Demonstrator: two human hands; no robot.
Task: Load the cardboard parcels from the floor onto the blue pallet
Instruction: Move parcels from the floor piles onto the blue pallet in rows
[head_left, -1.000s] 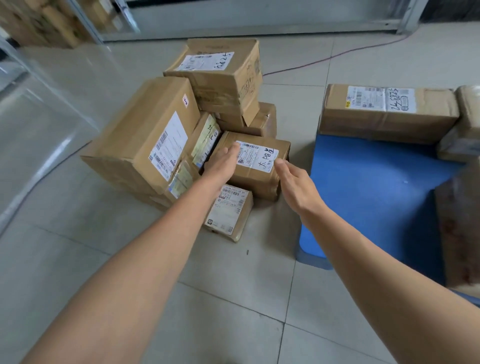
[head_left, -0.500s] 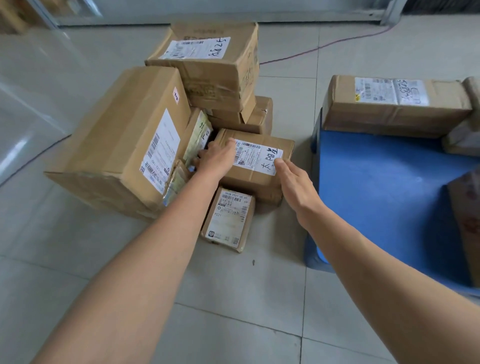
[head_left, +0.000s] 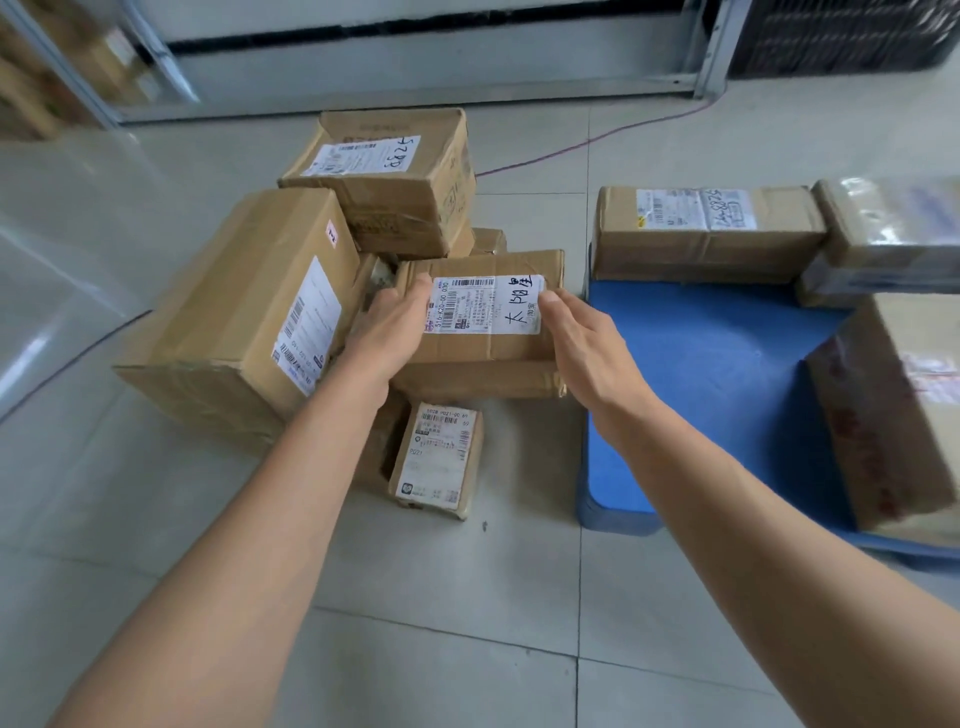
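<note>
A medium cardboard parcel (head_left: 485, 343) with a white handwritten label sits in the floor pile. My left hand (head_left: 392, 325) grips its left end and my right hand (head_left: 579, 332) presses its right end; it is tilted up toward me. Around it lie a big box (head_left: 249, 317) on the left, a box (head_left: 387, 176) stacked behind, and a small flat parcel (head_left: 439, 460) in front. The blue pallet (head_left: 696, 374) lies to the right and carries a long box (head_left: 706, 234), a taped parcel (head_left: 883, 234) and a box (head_left: 893, 410) at its near right.
A red cable (head_left: 597, 137) runs across the tiled floor behind the pile. A metal frame and wall base (head_left: 415, 78) close the far side. Shelving with boxes (head_left: 47, 78) stands at the far left. Bare tiles (head_left: 415, 649) lie in front.
Both hands have closed in on the labelled parcel's ends, and the parcel has tipped up, showing more of its front face. The view has shifted back a little.
</note>
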